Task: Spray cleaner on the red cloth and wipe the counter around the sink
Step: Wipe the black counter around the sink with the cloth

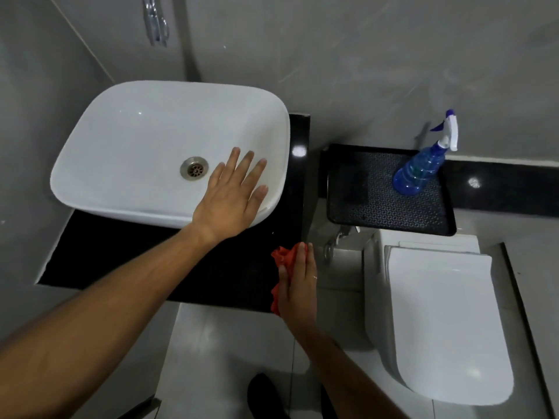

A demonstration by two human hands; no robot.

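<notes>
The right hand [298, 282] lies flat, fingers straight, pressing the crumpled red cloth [282, 261] onto the glossy black stone counter [145, 255] at its right front corner, just right of centre in the frame; the cloth shows at the fingertips and along the hand's left edge, the rest hidden beneath the palm. The left hand [233, 198] is spread open, holding nothing, its fingers over the front right rim of the white rectangular ceramic basin [127, 140] in the upper left. The blue plastic spray bottle [420, 167] stands set down on the black patterned tray [372, 204] at right of centre, well apart from both hands; so the spraying looks finished, though dampness in the cloth cannot be seen. Wiping appears under way at the corner; whether the front strip is done is not visible; the narrow strip right of the basin likely remains.
</notes>
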